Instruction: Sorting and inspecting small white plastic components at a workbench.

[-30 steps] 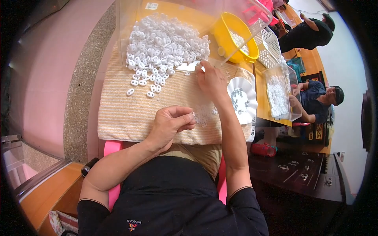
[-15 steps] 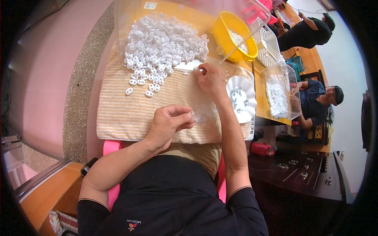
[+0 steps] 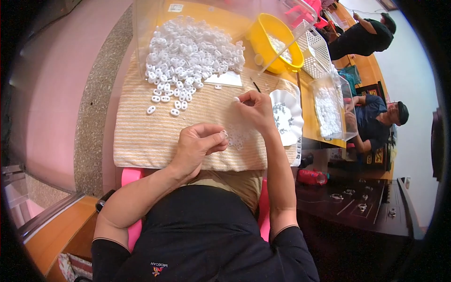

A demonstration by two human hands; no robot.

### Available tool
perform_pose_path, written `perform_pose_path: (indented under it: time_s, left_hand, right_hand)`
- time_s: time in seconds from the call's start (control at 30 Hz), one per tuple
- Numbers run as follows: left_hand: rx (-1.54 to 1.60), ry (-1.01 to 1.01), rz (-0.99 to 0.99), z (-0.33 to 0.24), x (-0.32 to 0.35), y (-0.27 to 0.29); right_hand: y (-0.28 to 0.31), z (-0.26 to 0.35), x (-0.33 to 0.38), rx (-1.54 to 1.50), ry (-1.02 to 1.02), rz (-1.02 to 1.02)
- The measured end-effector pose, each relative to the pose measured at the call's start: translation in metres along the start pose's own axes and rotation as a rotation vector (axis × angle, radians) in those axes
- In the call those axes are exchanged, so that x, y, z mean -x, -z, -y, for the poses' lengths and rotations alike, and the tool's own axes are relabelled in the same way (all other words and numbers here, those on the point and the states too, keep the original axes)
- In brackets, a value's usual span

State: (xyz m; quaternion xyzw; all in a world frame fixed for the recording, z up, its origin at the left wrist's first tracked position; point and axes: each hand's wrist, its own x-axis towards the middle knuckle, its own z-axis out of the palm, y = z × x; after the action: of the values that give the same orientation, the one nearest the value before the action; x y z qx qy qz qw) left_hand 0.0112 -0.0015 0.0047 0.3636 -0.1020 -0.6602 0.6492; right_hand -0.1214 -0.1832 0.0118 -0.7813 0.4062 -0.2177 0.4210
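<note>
My left hand (image 3: pixel 201 144) is closed in a pinch on a small whitish plastic piece (image 3: pixel 224 134), just above the striped towel. My right hand (image 3: pixel 257 111) pinches a small white piece (image 3: pixel 236 99) between thumb and forefinger; its shape is mostly hidden. Between the hands lies a spread of small translucent pieces (image 3: pixel 236 141). Ahead of the left hand, a heap of white oval pieces with two holes (image 3: pixel 188 51) spills onto the towel. Right of the right hand stands a white scalloped dish (image 3: pixel 293 134) with small dark-grey and white pieces in it.
A clear plastic bin (image 3: pixel 141 42) lies around the heap. Beyond are a white card (image 3: pixel 230 79), a thin black stick (image 3: pixel 256 86), a yellow basin (image 3: pixel 263 51) and a white perforated basket (image 3: pixel 317 51). A person (image 3: pixel 376 117) sits right, by another clear bin (image 3: pixel 352 117).
My right hand has come back toward me from beside the white card, with the white piece in its fingers, uncovering the black stick. My left hand keeps its pinch, nearly still.
</note>
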Motion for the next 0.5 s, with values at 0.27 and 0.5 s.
perform_pose_path:
  time_s: [0.27, 0.5]
  left_hand:
    - [0.019, 0.006, -0.002, 0.000, -0.001, -0.001]
    - [0.018, 0.004, -0.013, 0.000, -0.002, 0.001]
  right_hand:
    - [0.006, 0.001, 0.015, -0.346, -0.063, 0.026]
    - [0.007, 0.005, 0.029, -0.488, -0.137, 0.070]
